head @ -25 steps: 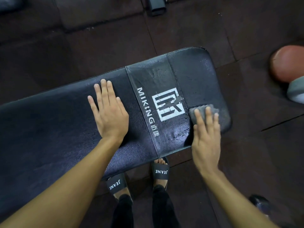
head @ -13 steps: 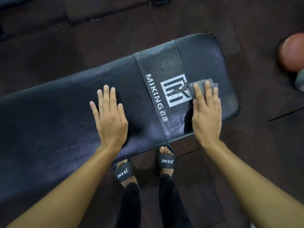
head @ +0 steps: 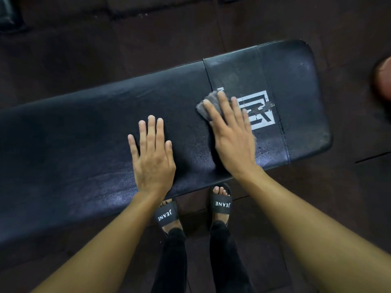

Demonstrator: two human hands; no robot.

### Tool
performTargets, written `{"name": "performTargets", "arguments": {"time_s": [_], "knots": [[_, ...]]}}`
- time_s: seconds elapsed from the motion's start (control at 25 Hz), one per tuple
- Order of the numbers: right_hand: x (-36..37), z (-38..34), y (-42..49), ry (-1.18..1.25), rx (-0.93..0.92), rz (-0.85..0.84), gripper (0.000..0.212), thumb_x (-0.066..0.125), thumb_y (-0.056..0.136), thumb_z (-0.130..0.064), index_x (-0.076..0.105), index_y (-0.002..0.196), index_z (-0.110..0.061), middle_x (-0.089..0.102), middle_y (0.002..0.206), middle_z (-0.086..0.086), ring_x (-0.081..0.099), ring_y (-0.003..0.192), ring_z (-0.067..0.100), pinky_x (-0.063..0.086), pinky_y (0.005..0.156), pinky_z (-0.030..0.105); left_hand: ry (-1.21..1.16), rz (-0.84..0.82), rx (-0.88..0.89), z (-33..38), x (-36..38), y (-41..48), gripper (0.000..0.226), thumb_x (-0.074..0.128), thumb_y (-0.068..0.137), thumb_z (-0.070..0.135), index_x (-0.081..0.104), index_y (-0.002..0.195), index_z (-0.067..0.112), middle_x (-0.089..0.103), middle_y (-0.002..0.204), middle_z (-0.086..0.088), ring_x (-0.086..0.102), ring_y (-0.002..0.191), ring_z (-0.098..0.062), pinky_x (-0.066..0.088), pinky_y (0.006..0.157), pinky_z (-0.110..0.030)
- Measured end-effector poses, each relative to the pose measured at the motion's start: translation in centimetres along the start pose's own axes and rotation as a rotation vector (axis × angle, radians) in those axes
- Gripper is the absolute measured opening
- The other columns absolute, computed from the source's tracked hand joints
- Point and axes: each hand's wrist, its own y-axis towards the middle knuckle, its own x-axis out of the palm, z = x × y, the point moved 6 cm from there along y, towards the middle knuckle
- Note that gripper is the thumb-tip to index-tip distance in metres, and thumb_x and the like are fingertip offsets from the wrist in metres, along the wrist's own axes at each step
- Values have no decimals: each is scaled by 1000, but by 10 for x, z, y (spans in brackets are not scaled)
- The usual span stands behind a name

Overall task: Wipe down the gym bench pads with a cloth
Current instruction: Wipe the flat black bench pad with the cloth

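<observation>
Black bench pad (head: 84,144) ran across the view, rounded end to the right. Left hand (head: 153,163) lay flat by the pad's near edge, fingers straight, slightly spread, holding nothing. Right hand (head: 232,140) sat just beside it toward the right end, also flat, straight fingers pressing a grey cloth (head: 208,104) onto the pad. Hands apart, not touching. Cloth lay bunched under the fingertips, over the seam, just left of the white logo (head: 262,111). Fine droplets showed near the near edge below the logo. Black sandals (head: 167,214) stood on the dark floor (head: 105,49) under the near edge. Reddish ball (head: 383,79) lay beyond the right end, cut by the frame.
</observation>
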Motion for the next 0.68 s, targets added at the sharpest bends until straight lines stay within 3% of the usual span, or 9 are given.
{"name": "performTargets", "arguments": {"time_s": [0.2,0.32,0.44,0.56,0.68], "knots": [[6,-12,-35,-76,-68,26,50,40,106,-36,30,154,-33,23,163,0,19,151,23,23,121,40,-17,-13,-1,0,0,0,54,24,105,32,18,156,15,13,164,-1,8,152,-21,8,122,-50],[5,-18,-27,18,-91,19,52,48,104,-18,34,152,-31,27,162,-1,22,151,24,25,120,40,-16,-42,-4,1,-2,4,54,24,105,32,18,156,16,14,163,0,8,152,-19,8,123,-49],[-10,-17,-17,381,-17,-25,48,47,103,-13,42,149,-25,35,159,-4,28,148,17,26,120,34,-81,-120,-19,3,-11,7,53,29,104,30,22,155,18,16,163,2,8,151,-17,5,123,-46],[-43,-27,-7,845,209,-170,43,42,105,-15,44,148,-24,44,148,-15,38,137,-2,28,115,19,-221,-203,-92,-1,-40,11,49,35,104,22,28,153,18,20,162,2,11,151,-16,10,124,-42],[-69,-52,-4,1151,416,-330,40,42,106,-21,45,145,-26,51,143,-11,47,132,4,35,114,27,-304,-194,-159,-11,-96,19,46,36,104,19,35,150,16,25,160,1,17,150,-16,18,122,-41]]}}
